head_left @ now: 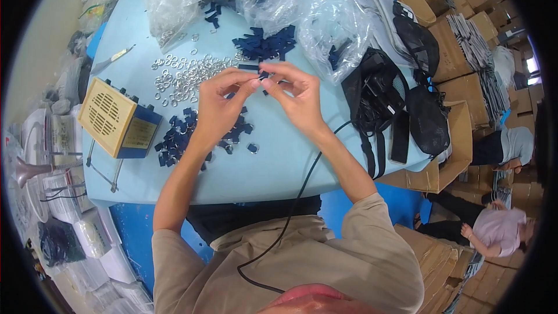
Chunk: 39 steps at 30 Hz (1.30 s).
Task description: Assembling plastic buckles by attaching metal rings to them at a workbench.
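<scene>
Over the middle of the blue table point(279, 168), my left hand point(224, 96) and my right hand point(296, 96) meet fingertip to fingertip. Both pinch a small navy fabric strip point(263, 75), mostly covered by the fingers; whether a ring is on it I cannot tell. Just beyond the fingers is a heap of loose navy strips point(267, 43). Silver metal rings point(192, 75) lie spread out left of my left hand. Nearer me, around my left forearm, sits a pile of navy strips looped on rings point(177, 139). One such looped piece point(252, 148) lies apart, between my forearms.
Clear plastic bags point(264, 0) cover the table's far side. A cream and blue radio point(116, 119) stands at the left edge. To the right are a black mesh bag point(378, 93), a phone point(399, 136) and cardboard boxes point(456, 151). Two people point(494, 229) are beyond, at right.
</scene>
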Motion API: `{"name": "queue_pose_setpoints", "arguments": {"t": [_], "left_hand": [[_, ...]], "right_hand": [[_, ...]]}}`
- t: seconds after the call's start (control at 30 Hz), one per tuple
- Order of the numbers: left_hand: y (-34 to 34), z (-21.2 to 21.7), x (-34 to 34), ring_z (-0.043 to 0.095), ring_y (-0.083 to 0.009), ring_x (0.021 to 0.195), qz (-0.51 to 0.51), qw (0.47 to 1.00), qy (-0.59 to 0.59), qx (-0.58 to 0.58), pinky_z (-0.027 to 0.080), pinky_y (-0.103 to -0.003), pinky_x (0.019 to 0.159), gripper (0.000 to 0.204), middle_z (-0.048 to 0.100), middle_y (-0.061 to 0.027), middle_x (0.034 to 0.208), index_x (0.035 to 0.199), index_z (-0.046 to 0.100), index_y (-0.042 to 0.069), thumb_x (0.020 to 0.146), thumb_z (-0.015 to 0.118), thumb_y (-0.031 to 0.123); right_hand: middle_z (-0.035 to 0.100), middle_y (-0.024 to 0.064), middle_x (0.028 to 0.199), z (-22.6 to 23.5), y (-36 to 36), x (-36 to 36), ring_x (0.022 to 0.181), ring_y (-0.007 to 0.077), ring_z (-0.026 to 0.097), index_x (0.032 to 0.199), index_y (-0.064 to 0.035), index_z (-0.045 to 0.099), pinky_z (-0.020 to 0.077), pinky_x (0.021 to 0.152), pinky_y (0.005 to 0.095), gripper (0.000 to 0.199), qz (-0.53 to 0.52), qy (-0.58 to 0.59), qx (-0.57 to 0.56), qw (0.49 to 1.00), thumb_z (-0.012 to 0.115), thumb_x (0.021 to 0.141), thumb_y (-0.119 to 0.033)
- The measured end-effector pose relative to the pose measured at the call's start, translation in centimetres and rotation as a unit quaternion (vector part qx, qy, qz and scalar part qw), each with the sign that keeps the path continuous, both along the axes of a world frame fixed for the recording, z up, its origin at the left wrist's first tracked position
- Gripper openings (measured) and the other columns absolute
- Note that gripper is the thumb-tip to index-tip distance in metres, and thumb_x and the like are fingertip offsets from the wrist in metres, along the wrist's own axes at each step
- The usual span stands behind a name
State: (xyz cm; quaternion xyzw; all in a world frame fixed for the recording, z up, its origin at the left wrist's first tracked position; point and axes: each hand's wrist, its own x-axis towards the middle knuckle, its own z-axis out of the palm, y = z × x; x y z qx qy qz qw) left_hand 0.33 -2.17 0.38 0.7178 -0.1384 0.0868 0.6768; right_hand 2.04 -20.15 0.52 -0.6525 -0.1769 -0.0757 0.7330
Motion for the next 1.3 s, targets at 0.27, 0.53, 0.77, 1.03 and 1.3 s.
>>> {"name": "queue_pose_setpoints", "arguments": {"t": [0.27, 0.53, 0.77, 1.03, 1.3], "left_hand": [[-0.6, 0.1, 0.0, 0.066, -0.0109, 0.076, 0.014, 1.000, 0.011, 0.011, 0.053, -0.025, 0.065, 0.013, 0.068, -0.0062, 0.093, 0.101, 0.074, -0.002, 0.096, 0.070, 0.009], [-1.0, 0.4, -0.4, 0.063, -0.0123, 0.072, 0.093, 0.976, -0.096, 0.173, 0.051, -0.026, 0.060, 0.006, 0.065, -0.0066, 0.089, 0.095, 0.068, -0.003, 0.094, 0.069, 0.003], [-1.6, 0.2, -0.7, 0.066, -0.0176, 0.068, 0.142, 0.948, -0.183, 0.219, 0.051, -0.029, 0.055, 0.010, 0.067, -0.0069, 0.086, 0.099, 0.064, 0.000, 0.094, 0.069, 0.007], [-0.8, 0.8, -0.3, 0.065, -0.0132, 0.078, 0.036, 0.993, -0.002, 0.113, 0.053, -0.027, 0.067, 0.015, 0.070, -0.0069, 0.092, 0.106, 0.070, -0.001, 0.097, 0.068, 0.011], [-0.1, 0.4, 0.3, 0.067, -0.0164, 0.078, 0.016, 0.990, -0.034, 0.134, 0.055, -0.028, 0.067, 0.016, 0.072, -0.0105, 0.093, 0.104, 0.076, -0.001, 0.094, 0.071, 0.009]], "right_hand": [[0.070, 0.0023, 0.088, -1.2, -0.7, 0.3, 0.065, 0.0040, 0.057, 0.098, 0.0000, 0.075, 0.0456, 0.057, 0.0201, 0.013, 0.016, 0.090, 0.014, 0.996, 0.080, 0.088, -0.006], [0.061, -0.0037, 0.068, -1.4, 0.3, -0.2, 0.059, 0.0013, 0.049, 0.095, -0.0016, 0.075, 0.0380, 0.052, 0.0198, 0.011, -0.051, 0.012, 0.010, 0.999, 0.080, 0.086, -0.003], [0.063, -0.0033, 0.068, 0.0, 0.2, -0.7, 0.061, 0.0015, 0.051, 0.093, 0.0000, 0.073, 0.0400, 0.054, 0.0183, 0.009, -0.020, 0.138, 0.073, 0.987, 0.080, 0.086, -0.002], [0.069, 0.0042, 0.087, -1.3, -0.3, 0.0, 0.064, 0.0048, 0.057, 0.095, -0.0012, 0.077, 0.0473, 0.058, 0.0212, 0.010, -0.071, -0.039, -0.034, 0.996, 0.080, 0.086, -0.003], [0.071, 0.0056, 0.086, -1.2, -0.7, 0.2, 0.068, 0.0074, 0.061, 0.100, -0.0027, 0.079, 0.0507, 0.060, 0.0222, 0.012, -0.018, 0.057, -0.080, 0.995, 0.077, 0.088, -0.005]]}}
